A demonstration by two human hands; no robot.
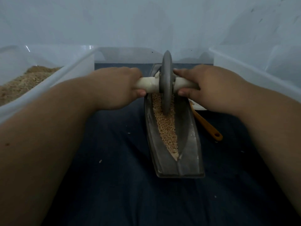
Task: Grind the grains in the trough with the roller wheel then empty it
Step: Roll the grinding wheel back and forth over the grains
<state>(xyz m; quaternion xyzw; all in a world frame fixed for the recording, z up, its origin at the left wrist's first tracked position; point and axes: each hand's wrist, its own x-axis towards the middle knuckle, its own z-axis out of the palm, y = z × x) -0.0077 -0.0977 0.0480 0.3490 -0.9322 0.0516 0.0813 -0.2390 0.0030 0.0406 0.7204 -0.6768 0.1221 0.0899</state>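
Both hands wrapped tight on the white axle, left hand and right hand, roller wheel standing upright in the grains toward the trough's far end.

A makeshift indoor work spot, not plainly home or workshop. Dark cloth covers the surface, a clear bin at 9 o'clock, a second bin at 3 and a pale wall at 12

Dark blue cloth surface bears a grey boat-shaped metal trough, an orange-handled utensil just beside it, clear plastic left bin and right bin, stray grains.
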